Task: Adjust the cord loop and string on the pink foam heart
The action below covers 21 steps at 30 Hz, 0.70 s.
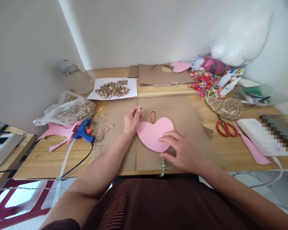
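A pink heart cutout (150, 132) lies flat on a brown cardboard sheet (148, 163). From its top notch rises a red cord loop (153, 117). Below its lower tip hangs a green beaded strand (163, 165), partly off the table edge. My left hand (132, 119) is beside the heart's left lobe, with fingers and thumb pinched together; whatever is between them is too small to tell. My right hand (175, 147) rests its fingers on the heart's lower right, while the thumb sits apart near the tip and the beads.
Left are a blue glue gun (84, 131), pink scraps (60, 132) and a plastic bag (69, 110) of peanut shells. Shell pieces (112, 88) cover white paper behind. Right are red-handled scissors (227, 128), a shell-covered piece (225, 107), colourful cords (205, 83) and a pink tassel (253, 148).
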Tool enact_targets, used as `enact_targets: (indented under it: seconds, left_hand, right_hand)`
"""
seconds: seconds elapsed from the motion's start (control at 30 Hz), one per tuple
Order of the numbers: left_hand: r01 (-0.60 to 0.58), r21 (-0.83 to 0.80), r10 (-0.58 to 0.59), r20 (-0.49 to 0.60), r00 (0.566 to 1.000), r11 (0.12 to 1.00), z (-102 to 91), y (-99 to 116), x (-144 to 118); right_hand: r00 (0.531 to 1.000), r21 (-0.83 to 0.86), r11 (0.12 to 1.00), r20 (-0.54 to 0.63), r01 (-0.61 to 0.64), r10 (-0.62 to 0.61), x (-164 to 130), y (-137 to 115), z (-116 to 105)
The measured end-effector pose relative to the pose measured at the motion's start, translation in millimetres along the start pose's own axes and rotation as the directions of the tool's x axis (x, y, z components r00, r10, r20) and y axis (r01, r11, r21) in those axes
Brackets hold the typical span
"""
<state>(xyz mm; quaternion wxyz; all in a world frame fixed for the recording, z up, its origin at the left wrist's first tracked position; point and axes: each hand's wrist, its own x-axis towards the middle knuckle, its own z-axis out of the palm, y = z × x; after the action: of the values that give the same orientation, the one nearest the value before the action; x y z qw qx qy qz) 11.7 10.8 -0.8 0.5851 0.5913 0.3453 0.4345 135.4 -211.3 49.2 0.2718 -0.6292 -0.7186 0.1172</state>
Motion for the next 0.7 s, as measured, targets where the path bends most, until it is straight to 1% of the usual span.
enact_targets:
  seconds: [0.13,0.23,0.33,0.53,0.7]
  left_hand:
    - [-0.011,-0.01,0.011,0.003,1.0,1.0,-0.4,0,0]
    - [-0.016,-0.013,0.016,0.004,1.0,1.0,-0.7,0,1]
    - [-0.018,-0.002,0.018,0.004,1.0,1.0,-0.7,-1,1]
    - [-0.017,0.0,0.017,0.008,1.0,1.0,-0.4,-3,2]
    - [-0.026,0.021,0.026,0.01,1.0,0.999,-1.0,-6,3]
  right_hand:
    - [1.0,-0.03,1.0,-0.027,0.004,-0.005,10,-6,7]
    - [0.999,-0.058,0.997,-0.003,-0.042,0.042,16,-14,14]
    - [0.996,-0.093,0.992,0.01,-0.089,0.091,20,-18,21]
    - [0.988,-0.112,0.982,-0.031,-0.152,0.149,21,-9,32]
    - [0.99,-0.103,0.985,-0.05,-0.137,0.133,20,-4,34]
